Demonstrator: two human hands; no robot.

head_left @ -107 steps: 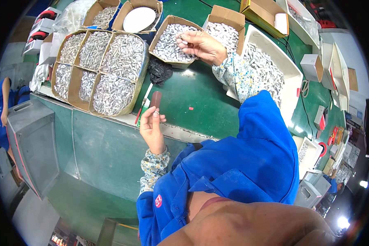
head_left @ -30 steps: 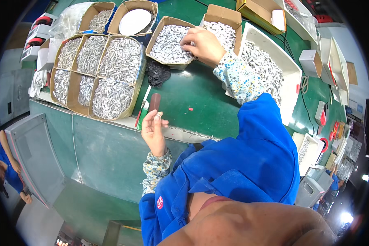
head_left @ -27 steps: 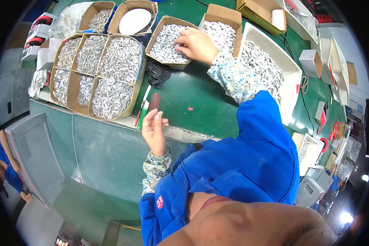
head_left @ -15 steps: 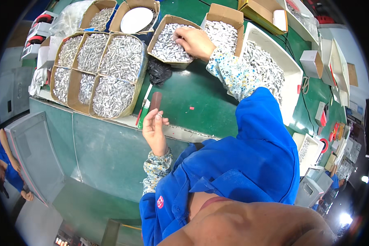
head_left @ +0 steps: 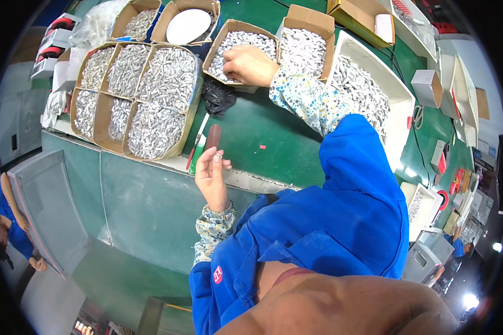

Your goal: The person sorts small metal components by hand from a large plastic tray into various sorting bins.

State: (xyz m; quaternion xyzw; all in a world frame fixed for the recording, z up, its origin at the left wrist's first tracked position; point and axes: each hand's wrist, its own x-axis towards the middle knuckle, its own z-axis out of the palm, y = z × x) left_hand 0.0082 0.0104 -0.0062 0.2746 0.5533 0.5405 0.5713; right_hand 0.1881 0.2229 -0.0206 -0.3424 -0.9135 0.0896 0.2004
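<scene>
My right hand [head_left: 250,66] reaches into a cardboard box of small grey-white cylindrical parts [head_left: 241,39]. Its fingers are curled down at the box's near side, and what they grip is hidden. In front of the bench edge, my left hand [head_left: 212,177] is raised with thumb and fingers pinched on a small silvery part [head_left: 218,157]. Just beyond the left fingertips stands a reddish-brown cylinder [head_left: 213,137]. Beside it lie a green-handled tool [head_left: 195,159] and a thin white stick [head_left: 202,127].
A divided cardboard tray [head_left: 100,125] of similar parts sits left. Another parts box [head_left: 302,51] and a white bin [head_left: 399,120] stand right. A black plastic bag [head_left: 218,97] lies near the right hand. A white round lid [head_left: 188,27] rests on a back box.
My right hand has shifted left and nearer within the box, its fingers now lower at the near side. The left hand has stayed almost still with its small part.
</scene>
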